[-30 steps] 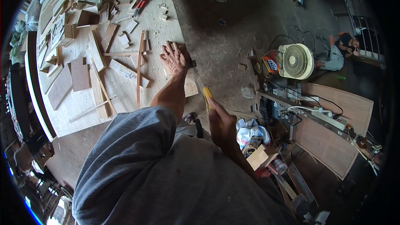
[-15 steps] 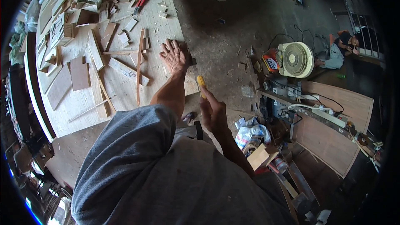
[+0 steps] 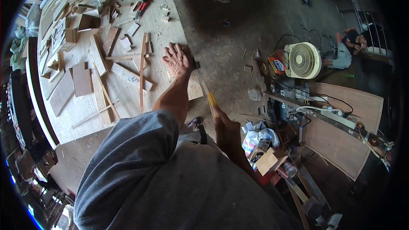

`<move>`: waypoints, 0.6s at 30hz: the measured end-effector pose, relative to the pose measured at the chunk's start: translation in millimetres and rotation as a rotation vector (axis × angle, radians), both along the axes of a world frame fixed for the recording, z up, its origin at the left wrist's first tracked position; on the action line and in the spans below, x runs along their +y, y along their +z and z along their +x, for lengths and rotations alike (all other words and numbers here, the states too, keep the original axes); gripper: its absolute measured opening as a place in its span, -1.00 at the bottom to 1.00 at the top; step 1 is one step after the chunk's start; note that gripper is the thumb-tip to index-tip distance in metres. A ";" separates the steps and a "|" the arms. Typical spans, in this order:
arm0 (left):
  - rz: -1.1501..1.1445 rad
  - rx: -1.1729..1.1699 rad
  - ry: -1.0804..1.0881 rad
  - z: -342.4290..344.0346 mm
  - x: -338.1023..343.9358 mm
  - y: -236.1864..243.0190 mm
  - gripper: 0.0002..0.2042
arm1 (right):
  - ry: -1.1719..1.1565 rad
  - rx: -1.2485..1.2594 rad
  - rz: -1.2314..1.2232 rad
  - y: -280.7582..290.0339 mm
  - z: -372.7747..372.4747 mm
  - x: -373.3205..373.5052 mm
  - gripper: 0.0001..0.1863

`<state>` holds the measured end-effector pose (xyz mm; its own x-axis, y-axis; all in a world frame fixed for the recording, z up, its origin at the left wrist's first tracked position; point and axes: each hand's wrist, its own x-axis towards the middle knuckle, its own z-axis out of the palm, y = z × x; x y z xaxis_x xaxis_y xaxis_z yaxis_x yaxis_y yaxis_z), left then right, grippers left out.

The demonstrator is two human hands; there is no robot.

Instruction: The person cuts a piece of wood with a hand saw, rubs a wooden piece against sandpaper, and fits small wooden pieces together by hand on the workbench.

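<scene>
Right hand: wrapped round the handle end of the yellow-handled tool (image 3: 211, 98), just off the right edge of the surface (image 3: 164, 96).
Left hand (image 3: 177, 61): flat, palm down, fingers spread, at the surface's right edge.
Tool position: beside the surface's right edge, thin blade angled up to the dark piece (image 3: 197, 64).
Dark piece: juts past the surface's right edge; rest seems hidden under left palm.
Tool handling: probably light; blade likely stiff along its length, maybe bendy sideways; take hold by the handle, off the blade.
Piece handling: looks like wood, so likely light, stiff, could slip; press from above, near the surface's edge.
White bag (image 3: 262, 135): right of the surface's near corner; contents can't tell.
Cardboard box (image 3: 266, 162): beyond that bag from the surface, flaps open; inside can't tell.
Clear bag (image 3: 33, 19): off the surface's far left; contents unclear.
</scene>
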<state>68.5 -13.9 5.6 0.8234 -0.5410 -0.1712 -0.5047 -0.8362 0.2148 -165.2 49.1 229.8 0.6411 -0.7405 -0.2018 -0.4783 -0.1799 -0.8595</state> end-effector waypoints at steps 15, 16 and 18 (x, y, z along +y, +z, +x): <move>-0.010 -0.050 -0.047 17.0 4.3 -14.4 -0.49 | -0.024 0.071 0.071 18.0 -0.6 -0.6 -0.51; -0.016 -0.043 -0.054 11.8 1.5 -18.5 -0.49 | -0.006 0.079 0.058 17.2 2.6 -4.8 -0.50; -0.037 -0.197 -0.107 0.5 -5.6 -31.3 -0.48 | -0.059 0.033 0.071 -0.3 7.3 -11.5 -0.49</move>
